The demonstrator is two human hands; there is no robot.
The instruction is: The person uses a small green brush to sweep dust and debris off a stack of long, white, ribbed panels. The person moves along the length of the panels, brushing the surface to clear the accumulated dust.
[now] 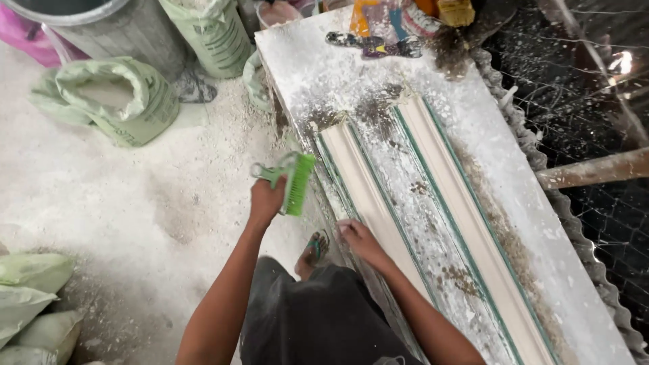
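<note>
My left hand (pixel 266 200) grips a green scrubbing brush (pixel 292 181) by its handle, held in the air just left of the workbench edge, bristles facing right. My right hand (pixel 358 238) rests on the near end of a long cream moulding strip (pixel 357 182) lying in a green-edged mould on the bench. A second cream moulding strip (pixel 454 203) lies parallel to it on the right. The dusty white workbench (pixel 324 67) runs away from me at a slant.
Open green sacks of white powder (pixel 115 98) and a grey bucket (pixel 115 27) stand on the powder-covered floor at the left. More sacks (pixel 30 297) lie at the lower left. Tools (pixel 375 46) sit at the bench's far end. A wooden pole (pixel 595 169) crosses at right.
</note>
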